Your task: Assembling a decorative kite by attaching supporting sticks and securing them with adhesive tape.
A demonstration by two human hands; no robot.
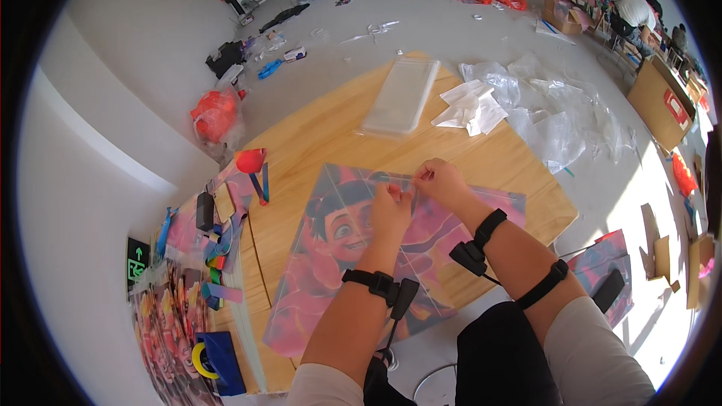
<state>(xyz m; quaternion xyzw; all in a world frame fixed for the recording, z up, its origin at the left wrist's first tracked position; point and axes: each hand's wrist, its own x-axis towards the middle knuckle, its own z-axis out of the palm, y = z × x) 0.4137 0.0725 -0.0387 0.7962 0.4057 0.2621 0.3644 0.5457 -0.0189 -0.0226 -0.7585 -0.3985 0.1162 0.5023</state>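
Observation:
A large pink printed sheet [338, 256] with a cartoon figure lies on the wooden table, its surface hazy and creased as if under clear film. Over its far edge, my left hand [392, 209] is closed in a pinch. Just to the right and slightly farther off, my right hand [440, 182] pinches too, its fingertips close to the left ones. A thin, clear edge seems to run between the fingers, but what they grip is too small to make out. Black straps with small devices circle both forearms.
Beyond the sheet, a stack of clear plastic sleeves [402, 98] and crumpled white paper [471, 107] lie on the table [301, 131]. At left are ribbons, a black box [204, 211] and yellow tape [203, 361]. Loose plastic film [556, 113] covers floor at right; people work far right.

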